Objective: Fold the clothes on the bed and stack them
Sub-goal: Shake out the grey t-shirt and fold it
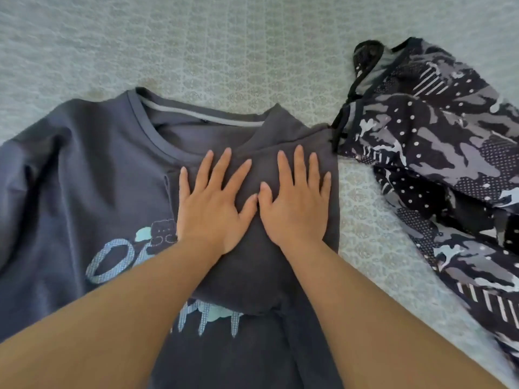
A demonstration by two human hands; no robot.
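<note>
A bed (pixel 252 46) fills the whole view, covered by a pale grey-green bedspread woven with small repeating lozenge and scallop patterns in vertical bands. Nothing of the room beyond the bedspread can be seen.

A dark grey T-shirt (pixel 84 169) is spread face up on the near, left part of the bed, its round neckline turned toward the far side. A light blue print is seen on its chest, partly hidden by a fold. The right side of the T-shirt has been folded inward over the front, so that a straight folded edge runs along its right side. The left sleeve is still spread out toward the left edge of the view.

The left hand (pixel 213 203) is laid flat on the folded panel, palm down, fingers straight and spread wide; nothing is gripped. The right hand (pixel 295 203) is pressed flat just beside it in the same manner, fingers straight and slightly apart, the two thumbs almost touching. Both bare forearms enter from the bottom of the view.

A second garment (pixel 438 169), dark with a grey and white camouflage pattern, dots and stripes, is lying crumpled on the right of the bed. Its upper edge, trimmed in black, touches the top right corner of the T-shirt.
</note>
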